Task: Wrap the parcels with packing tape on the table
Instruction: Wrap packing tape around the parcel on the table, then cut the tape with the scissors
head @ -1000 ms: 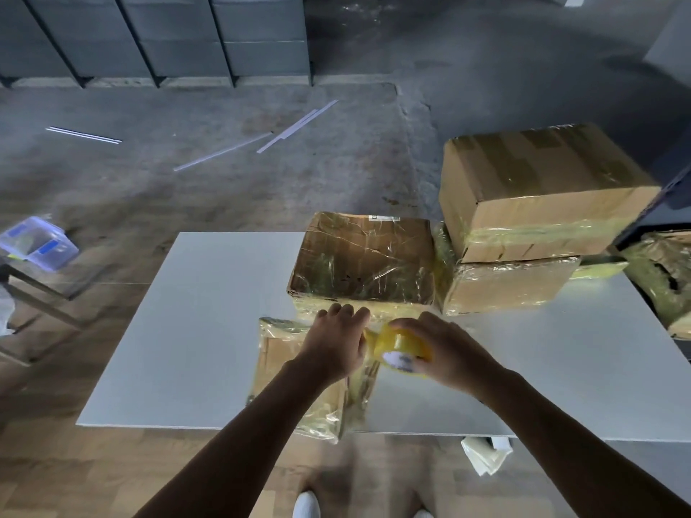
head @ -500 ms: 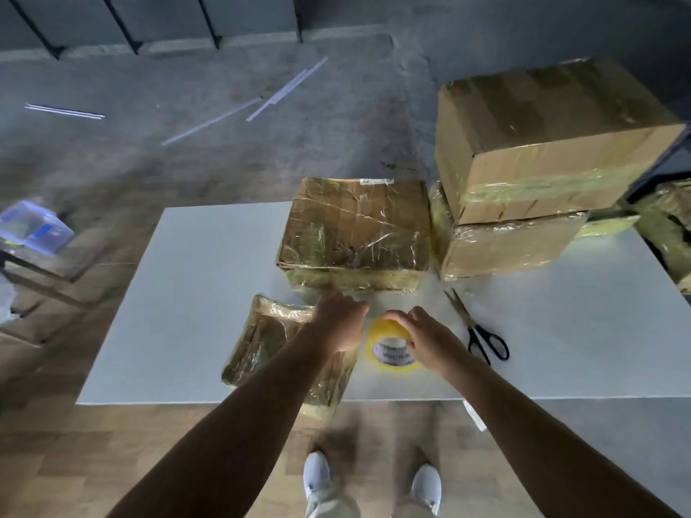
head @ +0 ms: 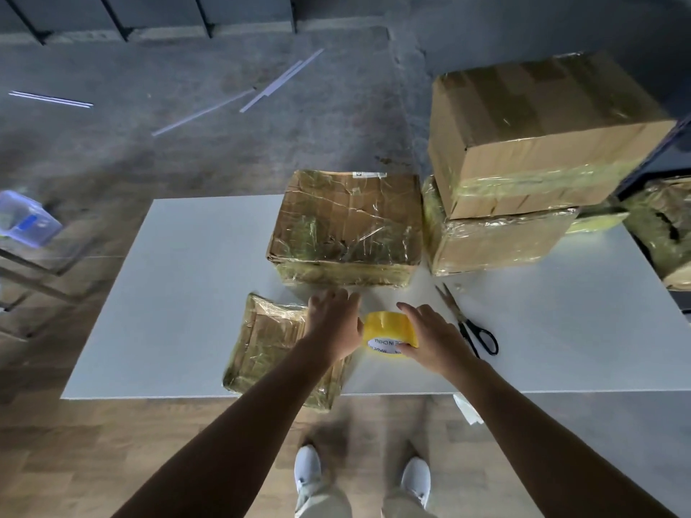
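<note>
A yellow packing tape roll stands on edge on the white table, its core facing me. My right hand holds it from the right, thumb on the near face and fingers stretched over the top. My left hand lies with straight fingers on the far right corner of a flat tape-wrapped parcel, right beside the roll. That parcel hangs slightly over the table's near edge. A larger wrapped box sits just beyond both hands.
Black-handled scissors lie to the right of my right hand. Two stacked boxes stand at the back right, with another wrapped parcel at the right edge. A clear plastic container sits far left, off the table.
My right hand brought the tape roll down from above the flat parcel's edge onto the table. My left hand stayed on the parcel. The scissors came into view.
</note>
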{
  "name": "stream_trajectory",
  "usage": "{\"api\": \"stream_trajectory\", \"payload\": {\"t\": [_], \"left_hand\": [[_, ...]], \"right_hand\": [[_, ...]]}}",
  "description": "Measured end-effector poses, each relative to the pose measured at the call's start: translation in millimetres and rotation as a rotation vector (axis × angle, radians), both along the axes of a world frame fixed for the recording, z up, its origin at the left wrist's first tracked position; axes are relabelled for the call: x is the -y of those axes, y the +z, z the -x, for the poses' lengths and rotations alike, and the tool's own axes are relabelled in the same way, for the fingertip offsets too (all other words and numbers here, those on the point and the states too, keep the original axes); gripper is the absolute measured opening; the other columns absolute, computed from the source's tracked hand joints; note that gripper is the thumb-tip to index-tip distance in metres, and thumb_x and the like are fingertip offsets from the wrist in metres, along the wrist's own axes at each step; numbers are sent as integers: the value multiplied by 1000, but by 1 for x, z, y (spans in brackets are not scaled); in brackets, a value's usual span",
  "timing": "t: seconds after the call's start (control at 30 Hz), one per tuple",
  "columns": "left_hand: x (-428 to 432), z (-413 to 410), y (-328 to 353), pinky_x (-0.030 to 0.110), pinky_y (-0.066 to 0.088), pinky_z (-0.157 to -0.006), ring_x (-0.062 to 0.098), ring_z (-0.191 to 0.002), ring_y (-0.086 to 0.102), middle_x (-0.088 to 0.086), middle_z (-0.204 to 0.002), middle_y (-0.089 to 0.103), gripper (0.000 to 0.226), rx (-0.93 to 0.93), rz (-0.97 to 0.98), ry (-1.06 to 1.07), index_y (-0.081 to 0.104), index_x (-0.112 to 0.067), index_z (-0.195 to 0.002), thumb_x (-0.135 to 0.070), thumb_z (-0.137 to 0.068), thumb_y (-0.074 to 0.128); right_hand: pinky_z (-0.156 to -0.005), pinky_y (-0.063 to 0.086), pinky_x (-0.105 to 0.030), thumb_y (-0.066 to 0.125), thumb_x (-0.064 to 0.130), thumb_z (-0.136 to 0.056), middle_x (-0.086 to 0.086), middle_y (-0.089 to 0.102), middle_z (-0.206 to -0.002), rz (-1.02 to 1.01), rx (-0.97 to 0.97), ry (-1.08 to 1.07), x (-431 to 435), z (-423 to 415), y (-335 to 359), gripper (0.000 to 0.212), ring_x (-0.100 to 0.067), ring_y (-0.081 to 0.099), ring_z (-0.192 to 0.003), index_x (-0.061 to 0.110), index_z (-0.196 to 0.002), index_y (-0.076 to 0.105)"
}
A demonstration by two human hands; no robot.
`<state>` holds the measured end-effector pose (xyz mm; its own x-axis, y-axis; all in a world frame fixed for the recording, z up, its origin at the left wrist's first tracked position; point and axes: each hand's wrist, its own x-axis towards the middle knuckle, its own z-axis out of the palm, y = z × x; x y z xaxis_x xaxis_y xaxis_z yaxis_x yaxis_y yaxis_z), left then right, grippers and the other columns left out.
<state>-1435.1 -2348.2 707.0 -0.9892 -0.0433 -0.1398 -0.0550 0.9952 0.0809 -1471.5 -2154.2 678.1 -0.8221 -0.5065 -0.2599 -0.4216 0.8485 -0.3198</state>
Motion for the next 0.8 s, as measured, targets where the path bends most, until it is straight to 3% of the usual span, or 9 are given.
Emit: {"api": "stream_trajectory", "payload": {"t": [0.13,0.23,0.3,0.43,0.53,0.8], "left_hand": [[-12,-12,18,38,39,-89,29,-111,47,10,-120,53,32,-108,31,-52,53,-11,-113,-27,-86,51],[-35,-31,26,31,48,-62,30,-77,60,11,-86,62,22,-332,-63,-250,64,-9,-81,-18,-61,69],[-54,-48,17,32,50,-56,30,-77,62,11,-85,61,18,-279,-216,-266,64,-8,-83,-13,-66,67],[-78,-66,-11,37,44,-93,24,-120,46,8,-129,47,42,58,-345,-45,45,-13,-133,-18,-92,43],[-87,-65,-19,36,40,-99,24,-122,44,8,-133,44,43,85,-395,-15,41,-11,-135,-18,-93,42],[-105,-50,-34,30,36,-101,21,-121,48,8,-130,50,36,117,-644,154,49,-12,-128,-16,-92,50]], "right_hand": [[-87,47,-35,59,45,-89,-3,46,-127,-19,-14,11,-11,-7,3,69,-22,51,-116,26,-148,27],[-85,47,-33,57,42,-90,-3,47,-125,-20,2,8,-20,-9,3,65,-21,50,-115,25,-146,30],[-87,47,-33,57,35,-91,-3,46,-127,-11,25,-6,-29,-9,3,62,-21,49,-117,26,-146,30],[-95,46,-37,53,17,-91,-4,44,-137,-24,21,-139,-45,-2,-2,55,-23,44,-126,22,-143,35],[-101,41,-37,47,14,-93,-8,43,-137,-96,-1,-229,-52,5,-6,50,-25,43,-127,18,-142,38],[-95,47,-36,42,14,-98,-11,49,-122,-175,-37,-400,-54,14,-23,38,-26,50,-112,13,-136,45]]}}
